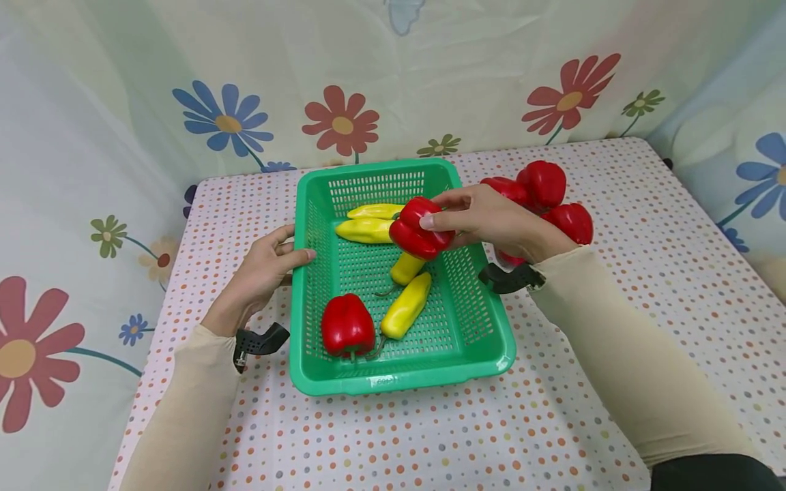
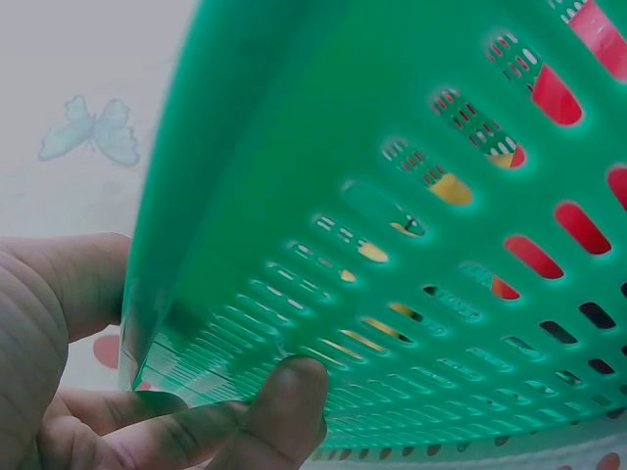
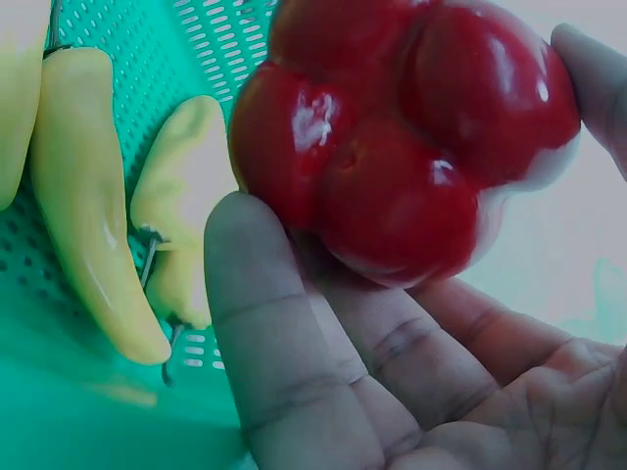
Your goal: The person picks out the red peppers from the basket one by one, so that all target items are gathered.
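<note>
A green plastic basket [image 1: 402, 385] stands on the table, its side wall full of slots. My left hand [image 1: 260, 269] grips its left rim, thumb over the edge and fingers against the outer wall [image 2: 294, 245]. Over the basket my right hand [image 1: 485, 218] holds a red bell pepper [image 1: 420, 232] between thumb and fingers; its lobed end [image 3: 402, 147] faces the right wrist camera. Inside lie another red bell pepper [image 1: 347, 325] at the front left and several yellow peppers [image 1: 406, 305], one partly hidden under the held pepper.
Several more red bell peppers [image 1: 543, 184] lie on the table right of the basket, partly covered by my right hand and forearm. The dotted tablecloth [image 1: 381, 443] reaches to a flowered curtain [image 1: 479, 88] behind and at both sides.
</note>
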Tool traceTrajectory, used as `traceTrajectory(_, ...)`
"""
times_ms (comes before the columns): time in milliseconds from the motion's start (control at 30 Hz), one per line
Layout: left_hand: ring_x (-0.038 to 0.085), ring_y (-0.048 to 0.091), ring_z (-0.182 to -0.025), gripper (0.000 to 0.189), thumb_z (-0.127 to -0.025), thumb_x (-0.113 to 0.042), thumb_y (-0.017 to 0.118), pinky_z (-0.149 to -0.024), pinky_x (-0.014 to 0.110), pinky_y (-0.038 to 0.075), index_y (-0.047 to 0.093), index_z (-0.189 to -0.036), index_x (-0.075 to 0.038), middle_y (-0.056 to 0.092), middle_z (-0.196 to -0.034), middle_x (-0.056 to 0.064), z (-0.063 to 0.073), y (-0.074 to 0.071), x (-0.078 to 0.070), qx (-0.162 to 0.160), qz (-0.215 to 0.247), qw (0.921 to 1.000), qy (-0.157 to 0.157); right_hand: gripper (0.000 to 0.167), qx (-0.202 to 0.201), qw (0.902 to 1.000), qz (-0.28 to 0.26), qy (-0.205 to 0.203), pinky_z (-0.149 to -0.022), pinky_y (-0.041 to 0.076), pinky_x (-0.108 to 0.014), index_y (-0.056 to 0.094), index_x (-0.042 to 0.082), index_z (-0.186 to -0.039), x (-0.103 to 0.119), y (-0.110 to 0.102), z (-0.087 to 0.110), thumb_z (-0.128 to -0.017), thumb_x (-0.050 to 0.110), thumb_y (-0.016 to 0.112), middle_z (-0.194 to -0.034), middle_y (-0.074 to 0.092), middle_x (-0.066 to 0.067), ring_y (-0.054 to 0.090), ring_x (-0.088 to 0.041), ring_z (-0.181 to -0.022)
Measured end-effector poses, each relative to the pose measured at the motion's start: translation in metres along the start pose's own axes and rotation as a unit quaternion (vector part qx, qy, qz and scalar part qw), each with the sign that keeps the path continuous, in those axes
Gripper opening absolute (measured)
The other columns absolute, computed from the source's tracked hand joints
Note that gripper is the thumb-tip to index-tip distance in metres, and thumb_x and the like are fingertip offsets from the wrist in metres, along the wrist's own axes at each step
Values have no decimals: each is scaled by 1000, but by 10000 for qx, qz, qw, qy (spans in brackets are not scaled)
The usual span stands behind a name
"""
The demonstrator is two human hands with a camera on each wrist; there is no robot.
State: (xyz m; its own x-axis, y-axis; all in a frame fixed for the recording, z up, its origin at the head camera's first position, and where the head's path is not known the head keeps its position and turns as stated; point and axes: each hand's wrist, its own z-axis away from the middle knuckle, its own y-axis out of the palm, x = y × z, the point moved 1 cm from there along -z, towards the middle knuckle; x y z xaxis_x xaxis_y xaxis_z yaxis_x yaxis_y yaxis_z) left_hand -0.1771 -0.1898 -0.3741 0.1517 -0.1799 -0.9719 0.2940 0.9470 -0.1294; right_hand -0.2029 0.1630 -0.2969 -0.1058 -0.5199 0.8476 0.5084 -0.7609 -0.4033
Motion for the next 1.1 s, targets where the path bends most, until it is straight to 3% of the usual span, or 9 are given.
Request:
traceTrajectory(267,22,78,-90,63,-102,-7,61,-80,39,66,35,-160,-3,61,-140,29,1,-1,0,-6,12,10000,18,67,-360,9992,-64,-132,-92,63,-44,50,5,-151,-4,-10,16,-96,33,77,-140,61,-16,62,-36,-122)
traceTrajectory(600,22,78,-91,64,-102,-6,61,-79,38,66,34,-160,-2,60,-141,30,1,-1,0,-6,79,10000,49,81,-826,9966,8,16,-90,64,-38,36,2,-160,-13,-21,38,-97,35,74,-148,53,-19,60,-40,-123)
traceTrajectory(800,18,78,-88,64,-102,-5,60,-78,38,66,33,-160,-2,62,-139,30,1,0,0,1,108,9999,64,75,-1001,9947,-230,-41,-83,64,-29,38,2,-159,-22,-25,48,-99,30,72,-147,51,-19,56,-37,-123)
traceTrajectory(1100,19,78,-88,64,-102,-6,61,-78,38,66,33,-160,-2,62,-139,29,0,0,0,1,94,9999,67,66,-1219,9903,-653,-99,-84,63,-26,39,1,-157,-39,-32,62,-103,28,66,-147,47,-13,55,-28,-121)
